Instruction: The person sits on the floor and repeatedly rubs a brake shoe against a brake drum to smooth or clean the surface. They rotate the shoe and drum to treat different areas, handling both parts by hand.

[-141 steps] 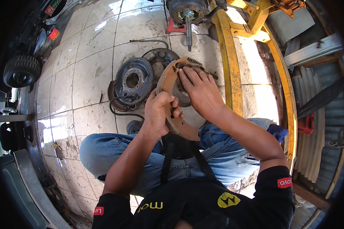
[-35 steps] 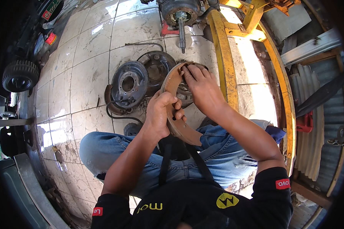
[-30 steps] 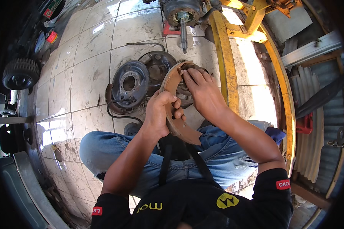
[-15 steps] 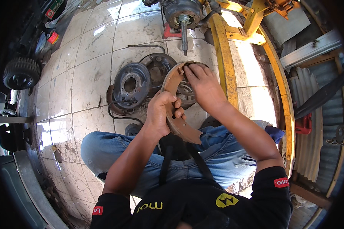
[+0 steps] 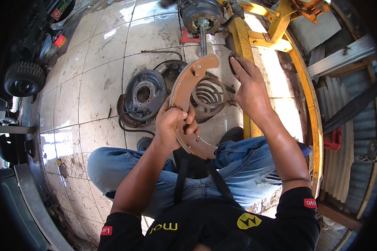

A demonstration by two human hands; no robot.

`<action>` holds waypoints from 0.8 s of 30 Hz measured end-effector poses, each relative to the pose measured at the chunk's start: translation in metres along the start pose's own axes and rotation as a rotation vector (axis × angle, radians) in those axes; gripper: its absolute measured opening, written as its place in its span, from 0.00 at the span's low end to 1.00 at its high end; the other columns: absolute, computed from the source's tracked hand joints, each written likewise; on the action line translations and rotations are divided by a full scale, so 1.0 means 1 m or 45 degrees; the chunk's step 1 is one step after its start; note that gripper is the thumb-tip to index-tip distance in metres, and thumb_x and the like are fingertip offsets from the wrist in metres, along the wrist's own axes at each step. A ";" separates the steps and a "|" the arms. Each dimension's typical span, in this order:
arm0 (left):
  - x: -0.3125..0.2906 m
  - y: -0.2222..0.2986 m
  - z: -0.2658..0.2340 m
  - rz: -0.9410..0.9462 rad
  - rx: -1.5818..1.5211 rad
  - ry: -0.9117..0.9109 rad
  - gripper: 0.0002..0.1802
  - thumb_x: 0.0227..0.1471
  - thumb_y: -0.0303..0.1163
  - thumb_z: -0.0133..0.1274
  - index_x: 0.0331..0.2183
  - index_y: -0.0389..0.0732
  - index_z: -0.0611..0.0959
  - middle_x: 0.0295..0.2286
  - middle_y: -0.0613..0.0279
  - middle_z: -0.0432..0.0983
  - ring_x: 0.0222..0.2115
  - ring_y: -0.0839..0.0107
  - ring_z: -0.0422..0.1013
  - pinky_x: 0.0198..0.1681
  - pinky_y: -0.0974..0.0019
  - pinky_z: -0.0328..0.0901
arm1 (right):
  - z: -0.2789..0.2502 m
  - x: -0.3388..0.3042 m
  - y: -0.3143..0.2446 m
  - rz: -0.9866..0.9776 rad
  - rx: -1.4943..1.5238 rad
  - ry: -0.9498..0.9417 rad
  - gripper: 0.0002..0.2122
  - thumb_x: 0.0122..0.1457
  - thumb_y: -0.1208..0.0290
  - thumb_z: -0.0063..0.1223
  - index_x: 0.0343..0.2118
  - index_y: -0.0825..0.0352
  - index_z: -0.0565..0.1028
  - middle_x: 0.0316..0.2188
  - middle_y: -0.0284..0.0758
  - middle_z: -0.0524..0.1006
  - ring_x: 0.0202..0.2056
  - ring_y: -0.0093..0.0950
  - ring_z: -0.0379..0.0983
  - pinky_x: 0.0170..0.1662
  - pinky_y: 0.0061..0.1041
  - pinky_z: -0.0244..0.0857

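My left hand (image 5: 171, 126) grips a curved brown brake shoe (image 5: 183, 90) by its lower half, fingers wrapped round the inner edge. The shoe stands tilted over my lap, its upper end free. To the right of that end is my right hand (image 5: 250, 85), raised, its fingers bent and close together around a thin greyish sheet (image 5: 225, 62); the sheet's material is unclear. Right hand and shoe are apart. Behind the shoe a coil spring (image 5: 210, 109) stands on the floor. Left of it lies a round black backing plate (image 5: 135, 93) with a large centre hole.
A second dark plate (image 5: 171, 66) lies behind the first. A hub with a long shaft (image 5: 203, 37) hangs at the far side, near a red object (image 5: 189, 37). The yellow metal frame (image 5: 308, 113) bounds the right side. A black hose (image 5: 132, 129) curves beside the plates.
My right hand has come off the shoe's upper end and moved right, with the greyish sheet now showing at its fingers. The shoe, still in my left hand, has shifted slightly left and up.
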State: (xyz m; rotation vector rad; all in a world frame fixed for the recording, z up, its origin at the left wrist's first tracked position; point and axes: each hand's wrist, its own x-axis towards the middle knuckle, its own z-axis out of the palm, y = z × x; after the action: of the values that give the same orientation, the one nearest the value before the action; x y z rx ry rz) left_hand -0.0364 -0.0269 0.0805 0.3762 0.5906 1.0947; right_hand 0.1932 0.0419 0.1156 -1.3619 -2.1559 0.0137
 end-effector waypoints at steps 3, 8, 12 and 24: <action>-0.002 0.002 -0.002 0.035 0.013 -0.046 0.25 0.44 0.26 0.42 0.48 0.42 0.67 0.23 0.58 0.67 0.16 0.68 0.66 0.25 0.53 0.68 | 0.000 -0.001 0.000 -0.002 0.049 -0.003 0.31 0.40 0.89 0.55 0.54 0.72 0.71 0.53 0.46 0.71 0.52 0.46 0.67 0.56 0.38 0.62; -0.002 0.000 -0.007 0.062 0.014 -0.086 0.27 0.43 0.25 0.43 0.49 0.42 0.67 0.22 0.57 0.68 0.16 0.66 0.67 0.25 0.53 0.69 | -0.004 0.000 -0.004 -0.062 0.060 0.074 0.29 0.42 0.89 0.54 0.54 0.71 0.71 0.52 0.47 0.71 0.52 0.46 0.68 0.55 0.39 0.62; -0.001 0.000 -0.007 0.066 0.020 -0.137 0.29 0.42 0.24 0.43 0.51 0.42 0.66 0.23 0.56 0.69 0.16 0.66 0.67 0.25 0.53 0.69 | -0.010 0.001 -0.013 -0.090 0.090 0.155 0.30 0.43 0.90 0.51 0.55 0.71 0.71 0.53 0.47 0.70 0.53 0.46 0.67 0.56 0.38 0.62; -0.003 -0.006 -0.002 -0.024 -0.009 -0.085 0.28 0.45 0.27 0.44 0.51 0.43 0.67 0.23 0.60 0.68 0.17 0.68 0.66 0.27 0.53 0.69 | 0.001 -0.004 -0.021 -0.167 0.078 0.140 0.30 0.46 0.86 0.54 0.57 0.69 0.69 0.54 0.46 0.68 0.53 0.45 0.66 0.55 0.40 0.61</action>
State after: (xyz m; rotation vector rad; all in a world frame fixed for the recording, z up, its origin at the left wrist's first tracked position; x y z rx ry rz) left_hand -0.0342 -0.0320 0.0762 0.3991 0.5302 1.0618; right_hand 0.1766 0.0289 0.1198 -1.1580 -2.1306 -0.0443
